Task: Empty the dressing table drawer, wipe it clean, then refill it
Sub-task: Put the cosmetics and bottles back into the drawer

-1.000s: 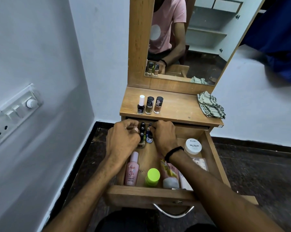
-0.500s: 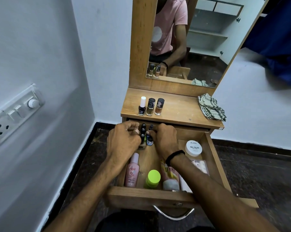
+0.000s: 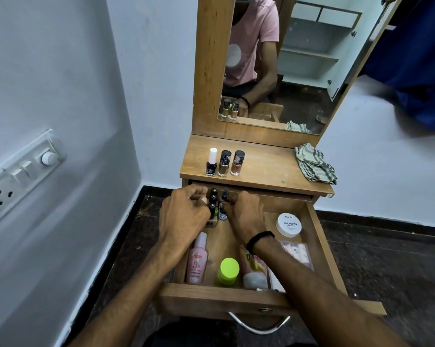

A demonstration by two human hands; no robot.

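The left hand (image 3: 183, 214) and right hand (image 3: 246, 216) have stayed at the back of the open drawer (image 3: 224, 296); nothing much has moved. Their fingers curl round the small bottles (image 3: 213, 200) standing between them. Three tall bottles (image 3: 224, 163) stand on the bench (image 3: 266, 169) above.

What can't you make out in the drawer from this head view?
Head view:
1. Grip: the left hand and right hand crowd the small bottles; knuckles hide whether the fingers pinch any.
2. Back of the drawer: hidden under the tabletop.
3. The yellow pouch: partly under the right forearm, print blurred.
4. The clear packet: contents too small to tell.
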